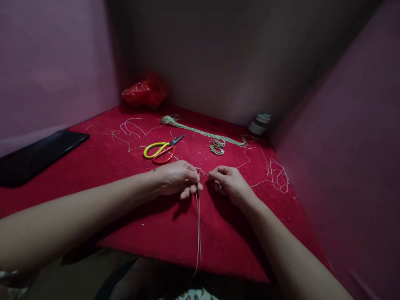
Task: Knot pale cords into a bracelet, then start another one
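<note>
My left hand point(184, 178) is over the middle of the red cloth, thumb and forefinger pinched on thin pale cords point(198, 221). The cords hang from that pinch toward me and pass over the front edge. Just to the right, my right hand point(225, 180) is closed at the fingertips on a thin cord end that runs toward the left hand. A small crossing of cords shows between the two hands; whether it is a knot I cannot tell. Scissors point(162, 151) with one yellow and one red handle lie beyond my left hand, blades pointing away.
A bundle of pale green cords point(203, 132) stretches across the back, beside a small coiled braid point(217, 146). Loose cord loops point(279, 177) lie at the right. Around the edges are a red plastic bag point(145, 92), a white-lidded jar point(260, 123) and a black flat object point(43, 156).
</note>
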Demonstrator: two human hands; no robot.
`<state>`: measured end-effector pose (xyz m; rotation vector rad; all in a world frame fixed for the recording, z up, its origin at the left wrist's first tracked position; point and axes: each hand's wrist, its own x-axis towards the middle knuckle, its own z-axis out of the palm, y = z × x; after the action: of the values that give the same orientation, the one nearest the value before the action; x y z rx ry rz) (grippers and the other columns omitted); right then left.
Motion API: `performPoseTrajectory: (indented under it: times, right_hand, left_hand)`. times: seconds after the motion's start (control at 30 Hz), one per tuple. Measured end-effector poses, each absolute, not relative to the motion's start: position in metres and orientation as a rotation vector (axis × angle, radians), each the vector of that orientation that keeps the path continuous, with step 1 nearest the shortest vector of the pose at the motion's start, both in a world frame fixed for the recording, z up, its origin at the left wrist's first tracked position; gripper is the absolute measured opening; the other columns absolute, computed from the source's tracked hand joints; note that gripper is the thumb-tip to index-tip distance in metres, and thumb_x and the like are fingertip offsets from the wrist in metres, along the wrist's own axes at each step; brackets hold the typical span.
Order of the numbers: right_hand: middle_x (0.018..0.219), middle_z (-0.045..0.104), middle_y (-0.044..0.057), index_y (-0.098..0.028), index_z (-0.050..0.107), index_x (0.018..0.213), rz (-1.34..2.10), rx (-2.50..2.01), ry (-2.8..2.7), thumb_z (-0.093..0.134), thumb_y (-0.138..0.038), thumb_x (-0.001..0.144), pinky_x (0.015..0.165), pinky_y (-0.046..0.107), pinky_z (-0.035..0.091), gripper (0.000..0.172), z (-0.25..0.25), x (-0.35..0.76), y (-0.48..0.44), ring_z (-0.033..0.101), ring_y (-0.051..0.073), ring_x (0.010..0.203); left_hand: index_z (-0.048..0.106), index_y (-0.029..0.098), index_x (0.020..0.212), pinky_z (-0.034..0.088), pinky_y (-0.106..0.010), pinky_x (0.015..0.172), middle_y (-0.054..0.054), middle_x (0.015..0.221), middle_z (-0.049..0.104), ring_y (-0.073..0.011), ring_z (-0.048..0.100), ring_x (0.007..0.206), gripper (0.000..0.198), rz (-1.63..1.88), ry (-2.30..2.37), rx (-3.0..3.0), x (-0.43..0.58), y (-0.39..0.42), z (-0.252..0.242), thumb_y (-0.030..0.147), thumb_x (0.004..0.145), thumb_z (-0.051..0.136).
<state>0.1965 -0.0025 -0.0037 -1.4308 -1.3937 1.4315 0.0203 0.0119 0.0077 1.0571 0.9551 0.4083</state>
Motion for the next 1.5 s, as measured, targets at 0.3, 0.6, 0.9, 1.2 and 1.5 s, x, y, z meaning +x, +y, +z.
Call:
performPoseTrajectory:
  times: [0.3, 0.6, 0.9, 1.2, 1.5]
  right_hand:
    - [0.045, 0.047, -0.005, -0.016, 0.052, 0.064, 1.464, -1.407, -1.350, 0.057, -0.034, 0.074, 0.036, 0.018, 0.021, 0.021, -0.003, 0.198, -0.003, 0.035, 0.004, 0.035]
    - [0.051, 0.053, -0.005, -0.016, 0.049, 0.064, 1.462, -1.409, -1.390, 0.057, -0.031, 0.077, 0.034, 0.018, 0.020, 0.021, -0.001, 0.198, -0.003, 0.036, 0.003, 0.033]
    - [0.049, 0.052, -0.005, -0.016, 0.050, 0.063, 1.470, -1.412, -1.385, 0.059, -0.035, 0.074, 0.033, 0.018, 0.019, 0.024, -0.002, 0.198, -0.002, 0.035, 0.003, 0.032]
    - [0.049, 0.052, -0.004, -0.016, 0.050, 0.062, 1.473, -1.403, -1.393, 0.059, -0.033, 0.074, 0.032, 0.017, 0.019, 0.023, -0.001, 0.198, -0.003, 0.035, 0.003, 0.032]
    - [0.043, 0.047, -0.005, -0.015, 0.060, 0.072, 1.571, -1.324, -1.186, 0.061, -0.032, 0.072, 0.032, 0.017, 0.018, 0.017, -0.006, 0.197, -0.005, 0.033, 0.004, 0.033]
  left_hand:
    - [0.058, 0.006, 0.080, 0.052, -0.020, 0.042, -0.007, 0.059, 0.060, -0.0103, 0.057, 0.044, 0.024, 0.400, 0.811, 0.632, 0.016, 0.017, -0.002, 0.015, 0.088, 0.038]
    - [0.055, 0.007, 0.086, 0.041, -0.013, 0.031, -0.002, 0.053, 0.055, -0.0066, 0.048, 0.035, 0.019, 0.466, 0.948, 0.614, 0.023, 0.005, 0.003, 0.004, 0.083, 0.036]
    - [0.057, 0.009, 0.091, 0.037, -0.014, 0.024, 0.000, 0.056, 0.055, -0.0051, 0.040, 0.031, 0.017, 0.359, 0.843, 0.726, 0.020, 0.003, -0.004, 0.007, 0.077, 0.047]
    - [0.057, 0.007, 0.090, 0.042, -0.015, 0.027, -0.002, 0.058, 0.058, -0.0060, 0.045, 0.033, 0.015, 0.329, 0.795, 0.728, 0.020, 0.003, -0.005, 0.007, 0.080, 0.046]
    - [0.054, 0.011, 0.091, 0.036, -0.009, 0.030, -0.001, 0.063, 0.058, -0.0025, 0.043, 0.036, 0.012, 0.407, 0.724, 0.686, 0.025, 0.006, -0.009, 0.008, 0.080, 0.051]
